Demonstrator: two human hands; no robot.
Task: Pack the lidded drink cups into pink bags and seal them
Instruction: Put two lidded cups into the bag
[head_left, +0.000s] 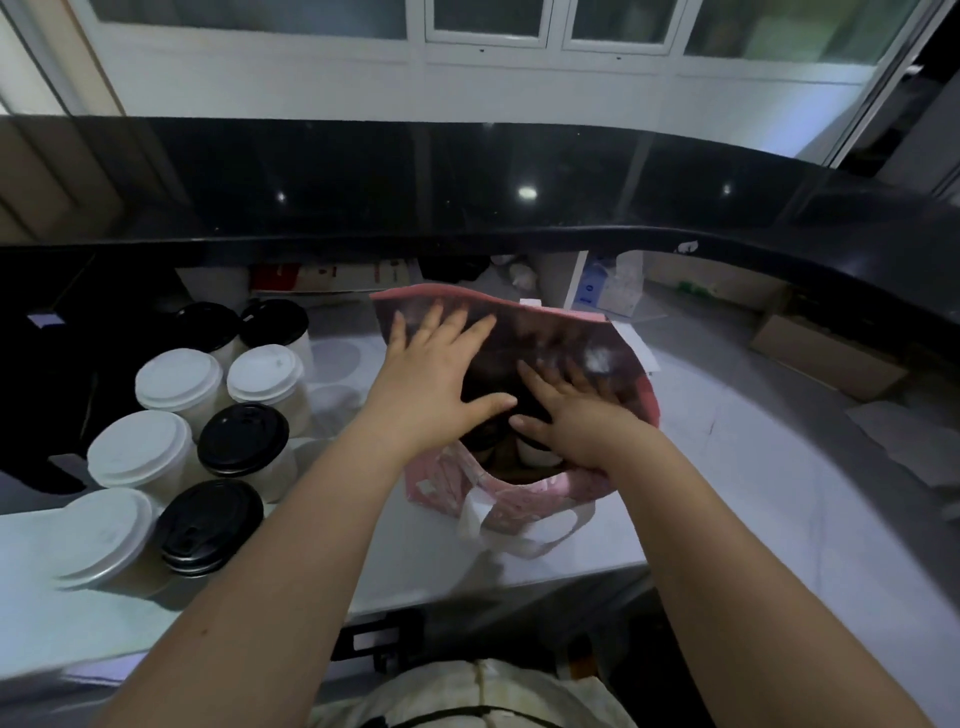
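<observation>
only slivers of the packed cups (535, 451) show inside the pink bag (447, 480); the wrists and shadow hide the rest. the bag's raised flap (550, 332), dark and glossy on its inner face, is smeared by blur. the left hand (431, 379) lies flat on it, fingers straight and spread; the right hand (571, 415) presses beside it, fingers extended too. the bag stands mid-way along the smooth white counter (737, 467). at left, loose cups (179, 387) with round black or white lids cluster together.
</observation>
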